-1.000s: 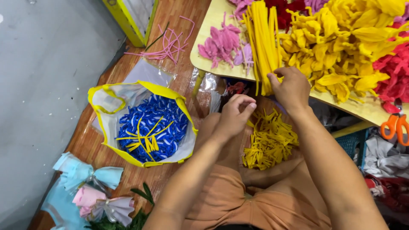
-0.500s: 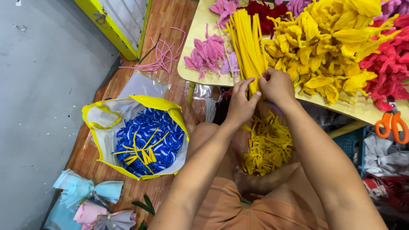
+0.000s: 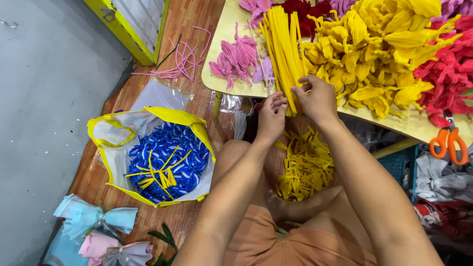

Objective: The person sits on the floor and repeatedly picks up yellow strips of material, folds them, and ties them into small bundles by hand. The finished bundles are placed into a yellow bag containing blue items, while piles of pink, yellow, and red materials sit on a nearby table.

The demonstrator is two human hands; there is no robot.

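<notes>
The bundle of yellow pipe cleaners (image 3: 283, 54) is laid lengthwise on the yellow bench (image 3: 221, 64), near end overhanging the bench's front edge. That end is pinched by both hands: left hand (image 3: 270, 116) w/ fingers closed on a few stems from below-left, right hand (image 3: 318, 98) w/ fingers closed on the same end from the right. The hands are nearly touching.

Just beside the bundle, right: a big heap of yellow fabric flowers (image 3: 379, 54), then red ones (image 3: 443, 74) at the far right. Left of the bundle: pink fuzzy pieces (image 3: 236, 59) on the bench. Dark red pieces (image 3: 300, 12) are seen behind the bundle top.

Below the hands, on the floor between the knees: a loose pile of short yellow cut pieces (image 3: 303, 167).

Containers: a yellow-rimmed plastic bag (image 3: 106, 135) stands open on the wooden floor, well left of the hands; filled w/ blue-and-white twisted pieces (image 3: 172, 157), a few yellow strips (image 3: 157, 175) lying on top. Loose pink strands (image 3: 180, 59) are scattered on the floor behind it.

Orange-handled scissors (image 3: 448, 143) are laid at the bench's right edge. Pale blue & pink paper bows (image 3: 96, 229) are seen bottom left.
</notes>
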